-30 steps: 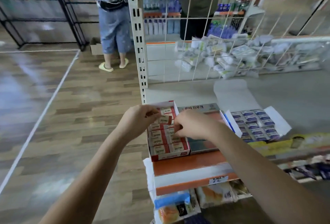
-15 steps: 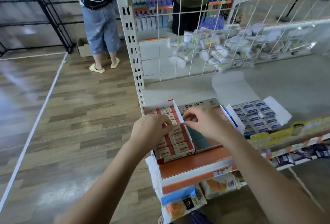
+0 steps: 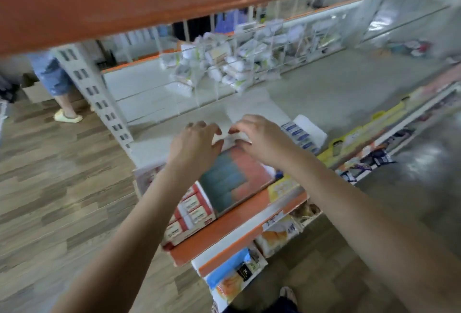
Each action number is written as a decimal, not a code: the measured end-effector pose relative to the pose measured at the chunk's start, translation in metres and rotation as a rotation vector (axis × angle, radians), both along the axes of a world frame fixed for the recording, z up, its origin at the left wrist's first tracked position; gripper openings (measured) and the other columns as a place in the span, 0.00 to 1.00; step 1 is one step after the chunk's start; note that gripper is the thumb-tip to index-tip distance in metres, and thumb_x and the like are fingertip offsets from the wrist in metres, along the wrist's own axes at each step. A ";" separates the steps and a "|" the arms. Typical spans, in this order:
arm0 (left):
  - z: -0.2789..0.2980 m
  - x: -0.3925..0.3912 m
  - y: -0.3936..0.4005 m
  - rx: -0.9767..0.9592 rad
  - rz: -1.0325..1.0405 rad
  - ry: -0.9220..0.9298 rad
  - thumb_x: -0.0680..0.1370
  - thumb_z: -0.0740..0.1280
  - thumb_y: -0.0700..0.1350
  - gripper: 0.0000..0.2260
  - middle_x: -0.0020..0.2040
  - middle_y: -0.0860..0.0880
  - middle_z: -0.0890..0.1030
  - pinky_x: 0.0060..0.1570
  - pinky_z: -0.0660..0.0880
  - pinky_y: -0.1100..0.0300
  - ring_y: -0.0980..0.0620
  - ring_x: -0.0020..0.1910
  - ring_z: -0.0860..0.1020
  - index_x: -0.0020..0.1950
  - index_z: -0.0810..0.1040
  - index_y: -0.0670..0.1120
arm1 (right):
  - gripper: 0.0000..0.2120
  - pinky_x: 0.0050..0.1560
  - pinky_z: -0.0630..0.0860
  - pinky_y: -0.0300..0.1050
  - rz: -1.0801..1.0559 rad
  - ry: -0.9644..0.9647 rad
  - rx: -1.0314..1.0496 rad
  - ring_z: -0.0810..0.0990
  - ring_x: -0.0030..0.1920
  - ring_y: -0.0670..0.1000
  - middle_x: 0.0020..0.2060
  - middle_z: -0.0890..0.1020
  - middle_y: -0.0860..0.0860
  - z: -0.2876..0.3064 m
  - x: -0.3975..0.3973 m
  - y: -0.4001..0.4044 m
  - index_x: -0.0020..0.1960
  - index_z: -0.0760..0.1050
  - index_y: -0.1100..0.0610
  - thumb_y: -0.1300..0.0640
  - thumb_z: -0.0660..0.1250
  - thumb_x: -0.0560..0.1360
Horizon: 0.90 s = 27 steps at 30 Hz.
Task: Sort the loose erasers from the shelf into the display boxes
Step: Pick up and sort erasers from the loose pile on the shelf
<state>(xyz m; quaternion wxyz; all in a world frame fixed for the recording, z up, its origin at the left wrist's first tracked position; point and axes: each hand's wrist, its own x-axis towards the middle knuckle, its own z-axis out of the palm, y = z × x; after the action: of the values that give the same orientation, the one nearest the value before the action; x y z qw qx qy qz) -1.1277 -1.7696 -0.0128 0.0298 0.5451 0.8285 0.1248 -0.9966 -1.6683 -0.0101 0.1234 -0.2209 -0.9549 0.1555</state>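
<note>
Two bare hands meet above the far end of a shelf where cardboard display boxes stand side by side. The left hand (image 3: 197,143) and the right hand (image 3: 262,138) face each other with fingers curled inward, fingertips nearly touching over a pale flap or small white piece; motion blur makes it hard to tell whether either hand pinches it, so what they hold cannot be told. Nearest the shelf's left end sits the red-and-white open cardboard display box (image 3: 189,210), its rows of red-and-cream wrapped erasers (image 3: 193,206) packed flat and close, labels up, likely so shoppers can read them. Just beside it lies a flat box with a teal-and-salmon printed lid (image 3: 232,178), closed, directly under the hands, which suggests it is the one being opened or tidied next. Further right, a white open box of blue-labelled erasers (image 3: 300,135) stands with its flap raised. All rest on the grey shelf with its orange front edge (image 3: 224,228), set forward for easy reach.
</note>
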 end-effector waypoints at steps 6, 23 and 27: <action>0.015 0.093 0.116 -0.028 -0.269 0.091 0.79 0.60 0.54 0.18 0.64 0.47 0.72 0.59 0.67 0.52 0.45 0.64 0.68 0.67 0.69 0.51 | 0.21 0.63 0.67 0.48 -0.243 -0.147 0.087 0.67 0.65 0.54 0.63 0.72 0.53 0.011 0.103 0.100 0.67 0.69 0.55 0.55 0.65 0.75; -0.018 0.358 0.457 -0.087 -0.553 0.070 0.77 0.62 0.53 0.19 0.61 0.44 0.73 0.58 0.69 0.51 0.43 0.61 0.70 0.66 0.70 0.47 | 0.16 0.55 0.73 0.48 -0.625 -0.192 -0.100 0.77 0.57 0.56 0.57 0.78 0.57 -0.014 0.388 0.398 0.62 0.73 0.61 0.57 0.65 0.76; -0.033 0.374 0.556 -0.076 -0.565 0.064 0.73 0.57 0.58 0.23 0.58 0.44 0.75 0.59 0.70 0.49 0.43 0.59 0.72 0.61 0.73 0.46 | 0.22 0.63 0.70 0.48 -0.648 -0.228 -0.143 0.71 0.64 0.56 0.66 0.70 0.56 -0.023 0.411 0.483 0.69 0.66 0.58 0.56 0.64 0.77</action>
<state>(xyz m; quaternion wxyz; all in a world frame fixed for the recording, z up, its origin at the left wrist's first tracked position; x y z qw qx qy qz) -0.7538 -1.2139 -0.0458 0.0576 0.7566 0.6483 0.0630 -0.5861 -1.1850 -0.0327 0.0430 -0.5365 -0.8296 0.1488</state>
